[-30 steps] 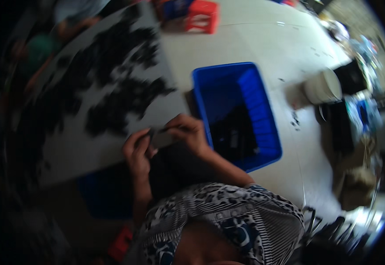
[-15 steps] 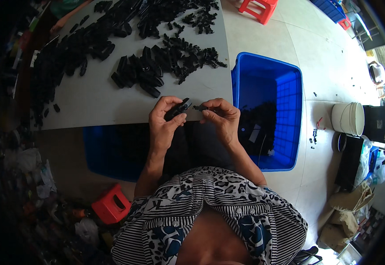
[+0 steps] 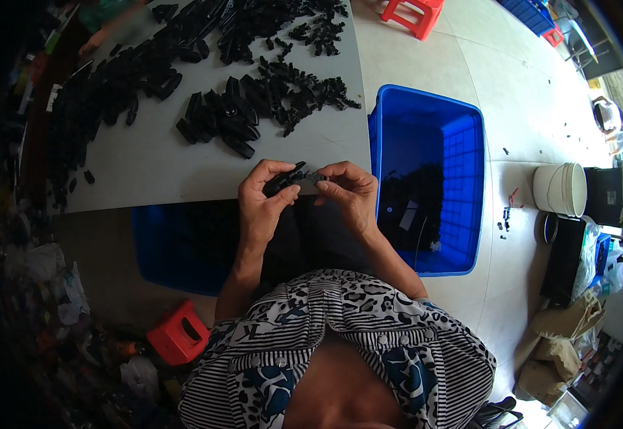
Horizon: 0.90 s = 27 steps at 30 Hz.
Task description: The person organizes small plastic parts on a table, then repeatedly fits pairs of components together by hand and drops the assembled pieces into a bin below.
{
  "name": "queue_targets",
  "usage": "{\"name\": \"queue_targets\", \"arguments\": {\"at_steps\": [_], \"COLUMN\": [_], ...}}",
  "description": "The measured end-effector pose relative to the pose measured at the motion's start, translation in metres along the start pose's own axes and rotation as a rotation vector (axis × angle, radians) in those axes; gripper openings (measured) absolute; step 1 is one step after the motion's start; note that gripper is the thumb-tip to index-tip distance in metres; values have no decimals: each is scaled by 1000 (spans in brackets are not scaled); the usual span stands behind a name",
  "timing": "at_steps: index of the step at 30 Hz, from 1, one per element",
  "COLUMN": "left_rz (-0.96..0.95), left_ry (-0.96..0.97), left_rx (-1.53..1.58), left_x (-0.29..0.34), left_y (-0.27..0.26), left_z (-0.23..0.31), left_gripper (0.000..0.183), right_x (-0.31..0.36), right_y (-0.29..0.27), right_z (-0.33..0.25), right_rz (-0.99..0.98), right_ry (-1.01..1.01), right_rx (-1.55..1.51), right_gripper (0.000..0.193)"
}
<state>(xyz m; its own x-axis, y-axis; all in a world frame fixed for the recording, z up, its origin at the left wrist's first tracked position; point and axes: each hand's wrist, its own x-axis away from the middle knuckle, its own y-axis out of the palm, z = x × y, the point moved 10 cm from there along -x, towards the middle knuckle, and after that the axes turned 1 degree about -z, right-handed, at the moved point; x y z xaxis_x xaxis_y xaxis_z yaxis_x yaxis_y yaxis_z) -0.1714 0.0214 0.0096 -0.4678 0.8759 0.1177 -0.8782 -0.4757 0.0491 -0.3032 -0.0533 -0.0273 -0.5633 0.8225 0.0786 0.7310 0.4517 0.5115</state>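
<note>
Over the table's near edge, my left hand (image 3: 263, 194) is closed round a black elongated plastic shell (image 3: 283, 180), its hollow side turned to the right. Between the thumb and fingers of my right hand (image 3: 351, 194) is a small dark jagged plastic piece (image 3: 316, 177). The piece meets the shell's right side; whether it sits inside cannot be made out. Beyond my hands, a cluster of similar black shells (image 3: 224, 114) lies on the grey table (image 3: 311, 149). Small jagged black pieces (image 3: 304, 93) are heaped to the right of them.
A blue crate (image 3: 463, 171) with dark contents stands right of the table, and another blue bin (image 3: 175, 250) is below it. Red stools (image 3: 178, 333) stand at lower left and far right. A white bucket (image 3: 560, 189) is on the right. Another person's arm (image 3: 97, 39) shows at far left.
My right hand has moved left, bringing the small jagged piece up to the shell. My left hand stays nearly in place, still holding the shell.
</note>
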Motion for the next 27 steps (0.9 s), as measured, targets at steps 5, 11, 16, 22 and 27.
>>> {"name": "queue_targets", "arguments": {"at_steps": [5, 11, 16, 22, 27], "left_rz": [-12, -54, -86, -125, -185], "left_ry": [-21, -24, -44, -139, -156], "left_rx": [1, 4, 15, -57, 160], "left_x": [2, -5, -7, -5, 9], "left_y": [1, 7, 10, 10, 13], "left_z": [-5, -8, -6, -26, -26], "left_gripper": [21, 20, 20, 21, 13], "right_x": [1, -4, -8, -2, 12], "right_y": [0, 10, 16, 17, 21], "right_z": [0, -23, -35, -29, -30], "right_rz": [4, -19, -56, -96, -126], "right_ry": [-9, -203, -338, -396, -458], "right_rx": [-13, 206, 403, 670, 702], "right_gripper": [12, 12, 15, 17, 18]}}
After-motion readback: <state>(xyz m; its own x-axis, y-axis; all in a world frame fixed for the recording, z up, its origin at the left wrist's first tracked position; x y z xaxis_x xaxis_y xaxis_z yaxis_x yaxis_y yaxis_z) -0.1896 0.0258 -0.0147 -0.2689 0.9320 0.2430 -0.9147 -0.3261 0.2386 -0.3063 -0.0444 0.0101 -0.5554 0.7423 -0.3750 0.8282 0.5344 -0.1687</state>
